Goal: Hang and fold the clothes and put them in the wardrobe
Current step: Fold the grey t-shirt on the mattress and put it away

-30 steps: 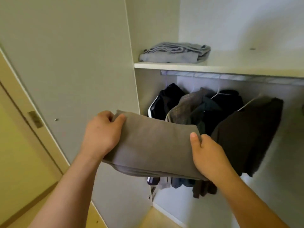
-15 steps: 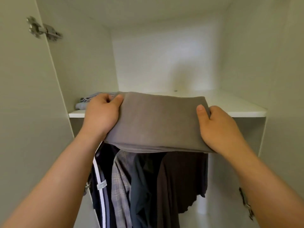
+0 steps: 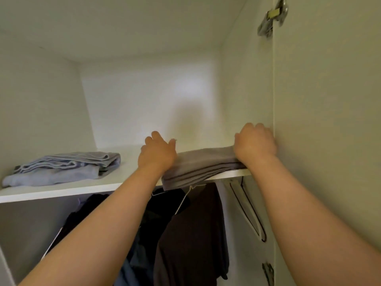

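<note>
Both hands are up at the wardrobe's top shelf [image 3: 61, 190]. A folded grey-brown garment [image 3: 204, 164] lies on the right part of the shelf, with its front edge hanging slightly over the shelf lip. The left hand [image 3: 157, 153] holds the garment's left end, fingers [image 3: 155, 135] curled, thumb up beside them. The right hand [image 3: 254, 143] holds the right end, fingers curled with knuckles up, right against the wardrobe side wall [image 3: 247, 89]. Whether any fingers are tucked under the cloth I cannot tell.

A folded blue-grey garment [image 3: 61, 168] sits on the left of the same shelf, well apart. Dark clothes [image 3: 191, 234] hang on hangers under the shelf. A metal hinge [image 3: 272, 17] is top right.
</note>
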`<state>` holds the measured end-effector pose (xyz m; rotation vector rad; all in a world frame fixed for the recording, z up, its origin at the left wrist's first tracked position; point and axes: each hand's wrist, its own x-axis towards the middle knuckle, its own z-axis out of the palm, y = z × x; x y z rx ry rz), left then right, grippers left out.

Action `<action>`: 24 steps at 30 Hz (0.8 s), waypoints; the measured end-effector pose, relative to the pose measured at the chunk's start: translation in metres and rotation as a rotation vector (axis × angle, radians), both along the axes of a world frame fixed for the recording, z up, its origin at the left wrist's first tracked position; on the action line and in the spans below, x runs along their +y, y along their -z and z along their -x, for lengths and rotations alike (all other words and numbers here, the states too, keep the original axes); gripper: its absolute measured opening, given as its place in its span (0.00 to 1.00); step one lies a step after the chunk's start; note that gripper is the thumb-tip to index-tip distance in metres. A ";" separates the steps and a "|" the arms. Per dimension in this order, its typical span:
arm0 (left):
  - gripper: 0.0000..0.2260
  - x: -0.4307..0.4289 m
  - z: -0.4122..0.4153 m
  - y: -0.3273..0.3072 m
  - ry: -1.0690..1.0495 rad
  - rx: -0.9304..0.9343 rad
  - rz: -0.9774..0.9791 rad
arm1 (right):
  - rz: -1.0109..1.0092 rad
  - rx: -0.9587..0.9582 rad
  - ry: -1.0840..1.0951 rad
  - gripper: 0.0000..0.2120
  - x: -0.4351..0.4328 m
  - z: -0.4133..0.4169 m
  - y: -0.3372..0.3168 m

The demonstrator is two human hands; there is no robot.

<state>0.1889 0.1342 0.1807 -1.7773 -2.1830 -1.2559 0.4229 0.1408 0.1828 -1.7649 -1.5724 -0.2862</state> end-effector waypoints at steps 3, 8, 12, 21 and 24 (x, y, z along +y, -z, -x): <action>0.24 0.011 -0.015 0.016 0.236 0.207 0.079 | 0.049 -0.104 -0.206 0.13 0.005 0.020 0.028; 0.23 0.024 -0.017 0.025 0.422 0.331 0.257 | 0.327 -0.166 -0.351 0.17 0.018 0.020 0.034; 0.23 0.039 -0.020 0.017 0.508 0.344 0.327 | 0.374 -0.079 -0.352 0.22 0.031 0.012 0.026; 0.20 0.072 -0.018 0.027 0.701 0.192 0.288 | 0.332 -0.034 -0.157 0.21 0.033 0.005 0.029; 0.19 0.068 -0.021 0.029 0.705 0.262 0.264 | 0.270 -0.046 -0.060 0.20 0.031 0.009 0.038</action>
